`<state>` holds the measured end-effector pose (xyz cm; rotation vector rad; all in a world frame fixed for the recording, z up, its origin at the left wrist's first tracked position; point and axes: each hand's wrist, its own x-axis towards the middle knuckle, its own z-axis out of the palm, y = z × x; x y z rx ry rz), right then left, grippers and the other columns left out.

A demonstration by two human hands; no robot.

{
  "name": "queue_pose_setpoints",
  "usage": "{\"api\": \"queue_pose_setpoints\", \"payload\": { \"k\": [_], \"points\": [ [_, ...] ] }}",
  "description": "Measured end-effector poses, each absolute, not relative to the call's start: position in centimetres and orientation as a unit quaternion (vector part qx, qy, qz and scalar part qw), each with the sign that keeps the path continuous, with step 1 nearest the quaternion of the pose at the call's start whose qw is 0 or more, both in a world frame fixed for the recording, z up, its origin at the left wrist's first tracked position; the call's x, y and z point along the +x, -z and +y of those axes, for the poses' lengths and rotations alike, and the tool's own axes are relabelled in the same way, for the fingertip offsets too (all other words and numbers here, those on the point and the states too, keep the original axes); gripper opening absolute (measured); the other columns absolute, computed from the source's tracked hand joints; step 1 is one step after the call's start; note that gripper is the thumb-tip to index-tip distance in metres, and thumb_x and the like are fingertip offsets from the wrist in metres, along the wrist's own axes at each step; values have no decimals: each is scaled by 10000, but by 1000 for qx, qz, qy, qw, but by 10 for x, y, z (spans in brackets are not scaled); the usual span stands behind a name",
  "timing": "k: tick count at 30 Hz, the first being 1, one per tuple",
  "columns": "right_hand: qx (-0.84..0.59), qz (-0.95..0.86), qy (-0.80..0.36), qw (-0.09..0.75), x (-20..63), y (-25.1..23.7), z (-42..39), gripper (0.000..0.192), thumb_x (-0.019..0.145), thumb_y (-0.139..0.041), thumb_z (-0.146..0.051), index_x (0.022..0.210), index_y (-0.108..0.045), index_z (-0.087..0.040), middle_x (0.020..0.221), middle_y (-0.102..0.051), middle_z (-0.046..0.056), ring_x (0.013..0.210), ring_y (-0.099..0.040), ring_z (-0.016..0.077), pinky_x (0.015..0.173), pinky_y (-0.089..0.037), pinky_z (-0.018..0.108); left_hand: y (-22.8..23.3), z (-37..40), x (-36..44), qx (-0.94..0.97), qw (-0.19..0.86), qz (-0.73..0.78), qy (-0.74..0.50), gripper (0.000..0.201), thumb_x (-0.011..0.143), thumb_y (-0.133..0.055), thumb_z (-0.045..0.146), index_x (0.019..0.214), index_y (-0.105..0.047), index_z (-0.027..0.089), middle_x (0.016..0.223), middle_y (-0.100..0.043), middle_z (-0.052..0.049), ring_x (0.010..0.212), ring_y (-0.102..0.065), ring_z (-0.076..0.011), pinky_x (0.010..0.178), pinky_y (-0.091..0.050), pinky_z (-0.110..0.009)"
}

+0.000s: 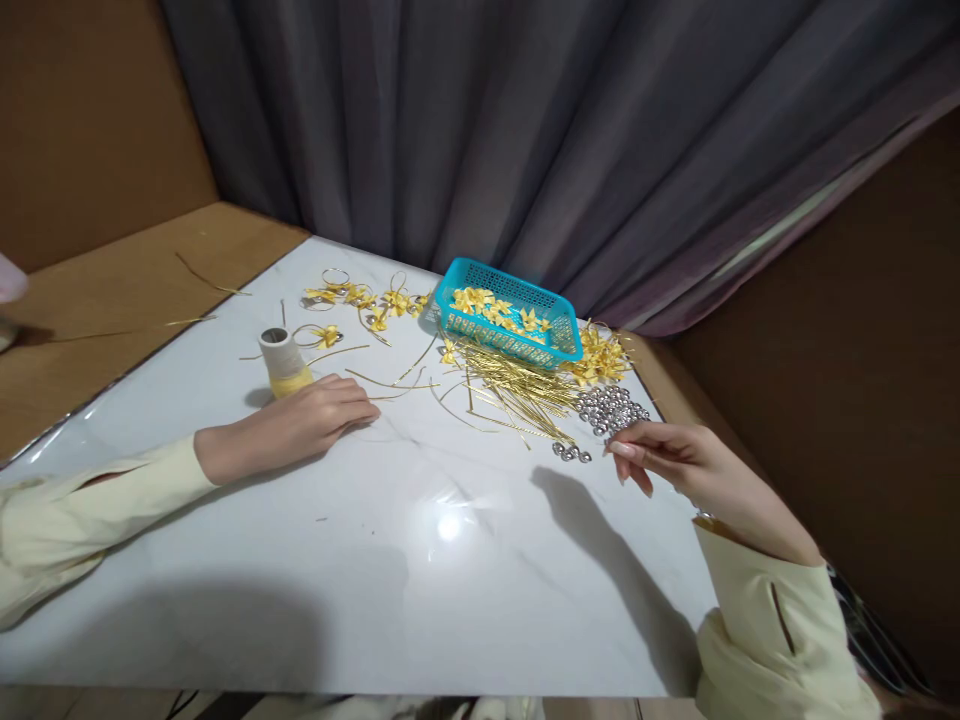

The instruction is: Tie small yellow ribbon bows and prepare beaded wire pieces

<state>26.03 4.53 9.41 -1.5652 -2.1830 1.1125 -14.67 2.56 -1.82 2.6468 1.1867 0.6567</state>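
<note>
My left hand (319,418) lies on the white table, its fingers together and stretched out, with nothing visible in them. Just behind it stands a cone of yellow thread (289,380). My right hand (652,455) is raised at the right, thumb and index finger pinched together; whatever they may hold is too small to make out. Beyond those fingertips is a pile of small round silver pieces (609,405), and several more silver pieces (571,453) lie to the left of them. A bundle of gold cords (517,385) spreads between the hands, farther back.
A turquoise basket (574,345) at the back holds yellow ribbon flowers (487,305). More yellow flowers (600,355) are heaped beside it. Flowers with cord loops (360,297) lie at the back left. A grey curtain (450,130) hangs behind; brown panels (97,130) flank the table (450,610).
</note>
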Motion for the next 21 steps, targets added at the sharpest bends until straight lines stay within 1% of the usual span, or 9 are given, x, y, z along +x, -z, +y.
{"api": "queue_pose_setpoints", "payload": {
  "k": [6,8,12,14,15,17,19,20,21],
  "points": [
    [-547,-746,-365,108,260,-97,43,417,809,-586,-568,695,-611,-168,630,-593,30,515,-475,112,531,-397,255,10,26,-144,872,157,425,-184,337,963,-364,305,965,-683,196,890,-668,-65,847,-581,-201,820,-420,-328],
    [-549,-749,-357,103,260,-98,43,427,810,-572,-583,702,-620,-173,625,-594,33,512,-478,119,528,-401,263,3,25,-142,852,200,455,-165,350,945,-374,340,1015,-681,186,979,-683,-77,917,-601,-212,859,-432,-331],
    [-549,-758,-339,92,262,-97,47,441,791,-562,-618,726,-657,-192,611,-614,50,498,-497,144,516,-427,294,-17,25,-141,781,335,513,-123,405,893,-371,257,1214,-600,161,1268,-613,-68,1137,-565,-204,967,-429,-287],
    [-549,-761,-333,92,263,-97,49,455,766,-568,-644,710,-671,-205,598,-620,56,484,-503,154,502,-437,308,-29,26,-141,744,381,531,-135,442,865,-349,187,1240,-583,175,1344,-558,-40,1221,-505,-201,1008,-405,-288],
    [-549,-762,-330,93,262,-97,50,462,755,-568,-657,695,-676,-212,589,-619,57,475,-502,156,492,-440,312,-36,27,-140,726,400,539,-149,451,854,-340,160,1229,-590,179,1361,-542,-31,1247,-479,-203,1023,-392,-296],
    [-548,-765,-325,96,260,-97,51,466,741,-571,-672,674,-683,-225,573,-614,55,464,-504,160,474,-438,312,-51,30,-132,700,417,552,-177,439,833,-337,124,1165,-623,158,1323,-574,-42,1244,-478,-206,1032,-383,-307],
    [-544,-768,-323,102,256,-99,51,456,735,-579,-672,661,-682,-235,560,-607,48,457,-504,160,462,-432,308,-63,36,-114,696,413,549,-210,387,859,-361,148,1139,-628,153,1306,-582,-47,1231,-484,-207,1036,-371,-308],
    [-541,-769,-322,107,254,-101,51,449,735,-583,-669,655,-677,-236,560,-606,44,456,-502,158,459,-429,306,-67,39,-102,696,418,537,-229,348,882,-387,199,1126,-631,155,1285,-594,-53,1204,-502,-211,1023,-378,-311],
    [-540,-770,-323,108,250,-104,50,440,741,-587,-658,655,-672,-236,565,-607,41,461,-500,157,464,-427,304,-69,44,-86,704,443,506,-227,348,908,-422,299,1181,-595,170,1314,-569,-55,1202,-498,-221,1011,-386,-321]
  ]
}}
